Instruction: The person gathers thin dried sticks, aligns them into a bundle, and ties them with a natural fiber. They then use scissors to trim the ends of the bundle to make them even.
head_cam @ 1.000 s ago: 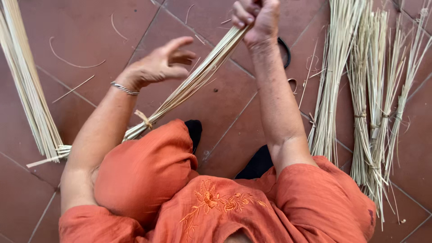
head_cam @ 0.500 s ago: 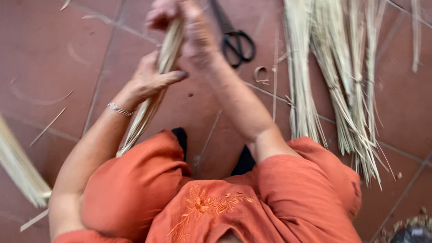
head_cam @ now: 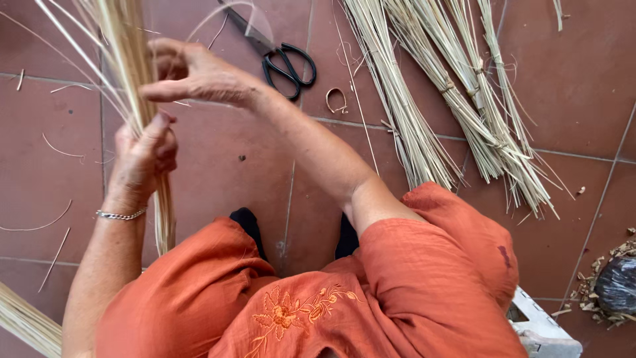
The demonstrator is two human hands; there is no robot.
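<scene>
Bare tiled floor [head_cam: 225, 172] lies open between the two forearms and down to the knees, and again at the far right beyond the tied straw bundles [head_cam: 457, 99]. Black scissors [head_cam: 285, 59] and a small ring of straw [head_cam: 336, 99] lie just beyond the right hand [head_cam: 199, 73], with the bundles fanned across the upper right. Loose strands dot the left tiles, another sheaf [head_cam: 26, 325] crosses the lower-left corner, and a white stool edge [head_cam: 543, 325] with a dark bag [head_cam: 616, 285] fills the lower right.

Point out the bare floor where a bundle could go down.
Bare tile lies between the right forearm and the held straw bundle, and far right beyond the tied straw bundles. Crowded: around the scissors, and the debris at lower right.
</scene>
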